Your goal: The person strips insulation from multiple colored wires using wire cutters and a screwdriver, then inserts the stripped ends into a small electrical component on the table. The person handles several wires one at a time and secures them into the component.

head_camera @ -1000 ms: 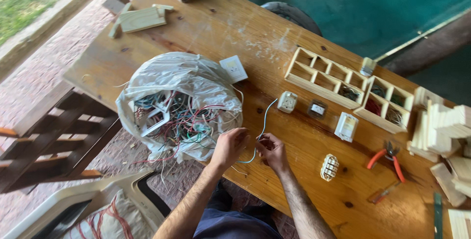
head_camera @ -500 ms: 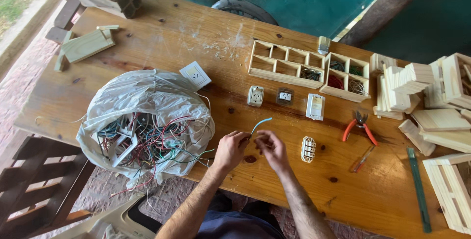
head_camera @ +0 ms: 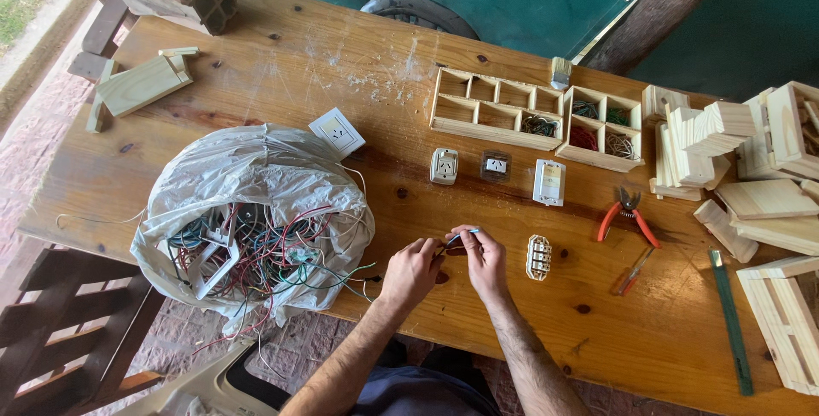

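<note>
Between both hands (head_camera: 448, 264), wire piece (head_camera: 461, 235)

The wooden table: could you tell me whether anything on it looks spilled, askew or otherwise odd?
Mostly the plastic bag: it gapes open, with tangled wires spilling over the near edge of the table. The left hand and right hand pinch a short wire. Pale powdery smears mark the tabletop.

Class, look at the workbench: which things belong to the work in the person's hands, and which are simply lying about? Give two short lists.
In use:
- left hand and right hand, pinching a short wire between them
- plastic bag of tangled wires, beside the left hand

Lying about:
- red-handled pliers
- wooden divided tray
- three small switch modules
- white wall plate
- wood offcuts
</note>
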